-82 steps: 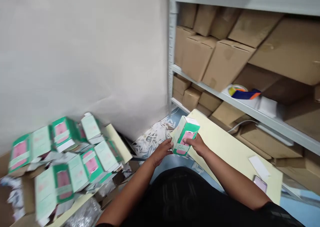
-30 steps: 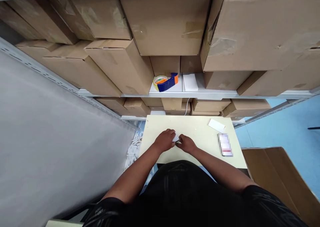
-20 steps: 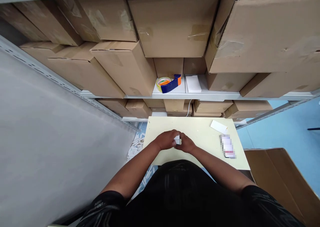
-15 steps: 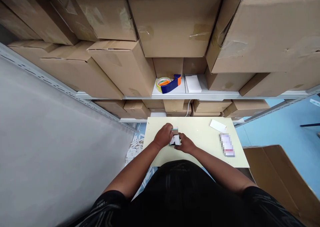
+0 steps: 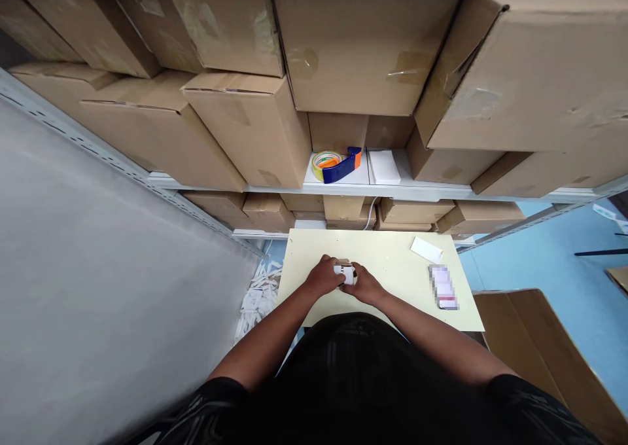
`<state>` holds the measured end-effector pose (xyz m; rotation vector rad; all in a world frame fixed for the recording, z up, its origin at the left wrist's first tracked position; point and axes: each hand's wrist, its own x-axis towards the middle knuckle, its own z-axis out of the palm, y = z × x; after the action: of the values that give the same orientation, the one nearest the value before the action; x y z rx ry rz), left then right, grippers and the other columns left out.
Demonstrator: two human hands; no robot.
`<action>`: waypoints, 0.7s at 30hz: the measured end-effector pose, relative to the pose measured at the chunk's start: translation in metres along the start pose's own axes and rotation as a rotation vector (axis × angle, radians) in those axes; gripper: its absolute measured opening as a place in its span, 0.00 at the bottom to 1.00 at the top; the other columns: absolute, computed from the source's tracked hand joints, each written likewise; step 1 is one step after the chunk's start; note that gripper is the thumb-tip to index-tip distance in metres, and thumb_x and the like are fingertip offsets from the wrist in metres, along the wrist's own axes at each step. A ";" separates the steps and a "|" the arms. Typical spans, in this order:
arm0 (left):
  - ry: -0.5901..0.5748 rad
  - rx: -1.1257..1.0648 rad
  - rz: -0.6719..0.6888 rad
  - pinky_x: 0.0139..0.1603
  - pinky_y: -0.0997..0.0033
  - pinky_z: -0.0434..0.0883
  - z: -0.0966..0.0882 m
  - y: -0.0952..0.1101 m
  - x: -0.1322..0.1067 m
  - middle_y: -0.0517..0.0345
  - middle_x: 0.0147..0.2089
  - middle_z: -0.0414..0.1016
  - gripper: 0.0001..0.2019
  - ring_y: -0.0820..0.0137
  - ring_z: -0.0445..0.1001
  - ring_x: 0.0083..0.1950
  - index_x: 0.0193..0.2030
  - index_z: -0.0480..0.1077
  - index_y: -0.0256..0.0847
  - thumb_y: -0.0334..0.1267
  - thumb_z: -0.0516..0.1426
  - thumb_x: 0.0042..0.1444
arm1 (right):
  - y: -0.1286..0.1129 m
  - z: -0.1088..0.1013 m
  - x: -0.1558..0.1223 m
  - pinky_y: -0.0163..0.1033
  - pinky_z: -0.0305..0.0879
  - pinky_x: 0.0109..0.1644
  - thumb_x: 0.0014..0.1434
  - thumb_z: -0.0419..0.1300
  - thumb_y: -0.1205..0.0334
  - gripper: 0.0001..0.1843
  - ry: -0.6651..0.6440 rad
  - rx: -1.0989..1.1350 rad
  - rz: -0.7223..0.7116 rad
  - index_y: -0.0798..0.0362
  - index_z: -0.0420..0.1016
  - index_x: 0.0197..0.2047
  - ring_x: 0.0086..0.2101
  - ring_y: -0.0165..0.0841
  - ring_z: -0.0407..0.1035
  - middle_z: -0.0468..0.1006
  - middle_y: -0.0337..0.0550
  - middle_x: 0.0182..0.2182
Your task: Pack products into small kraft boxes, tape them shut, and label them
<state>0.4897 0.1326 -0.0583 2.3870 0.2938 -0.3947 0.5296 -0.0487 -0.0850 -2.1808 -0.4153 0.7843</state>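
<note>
Head view: left hand (image 5: 322, 277) and right hand (image 5: 363, 288) both gripping small white boxy object (image 5: 345, 273), fingers curling around it from either side, just above pale yellow counter (image 5: 392, 252). Object lying between hands, equally near both; long axis unclear.

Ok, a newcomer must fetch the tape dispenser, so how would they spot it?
Face the grey shelving packed with brown cartons behind the pale yellow table. In the gap between cartons straight above the table, the tape dispenser lies left of a flat white packet. It alone is blue and orange, holding a yellowish roll.
</note>
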 end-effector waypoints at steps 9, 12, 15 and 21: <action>0.121 -0.277 0.047 0.56 0.64 0.73 0.002 -0.018 -0.020 0.51 0.58 0.75 0.27 0.65 0.76 0.51 0.62 0.66 0.42 0.27 0.53 0.54 | -0.013 -0.007 -0.005 0.41 0.67 0.44 0.58 0.64 0.53 0.34 0.034 -0.089 0.092 0.51 0.63 0.65 0.44 0.42 0.76 0.82 0.48 0.46; 0.269 -0.151 0.134 0.61 0.59 0.71 0.014 -0.025 -0.027 0.48 0.62 0.68 0.26 0.61 0.71 0.59 0.61 0.66 0.41 0.27 0.55 0.53 | -0.005 -0.009 -0.004 0.44 0.68 0.48 0.60 0.61 0.56 0.35 0.047 -0.085 0.074 0.50 0.62 0.69 0.46 0.45 0.76 0.82 0.50 0.47; 0.316 0.065 0.255 0.64 0.53 0.68 0.018 -0.024 -0.033 0.47 0.57 0.69 0.22 0.57 0.67 0.61 0.55 0.69 0.42 0.25 0.55 0.53 | 0.012 -0.009 -0.003 0.44 0.70 0.48 0.63 0.54 0.59 0.31 0.047 0.055 0.056 0.49 0.63 0.69 0.42 0.42 0.77 0.83 0.46 0.43; 0.200 0.200 0.271 0.55 0.58 0.72 0.012 -0.003 -0.042 0.48 0.51 0.72 0.18 0.57 0.72 0.54 0.58 0.67 0.43 0.37 0.57 0.61 | 0.039 -0.002 -0.005 0.39 0.74 0.41 0.58 0.52 0.65 0.37 0.064 0.240 0.052 0.47 0.54 0.71 0.34 0.33 0.77 0.81 0.40 0.43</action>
<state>0.4477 0.1226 -0.0538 2.6231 0.0179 -0.0612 0.5291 -0.0780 -0.1119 -1.9929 -0.2206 0.7499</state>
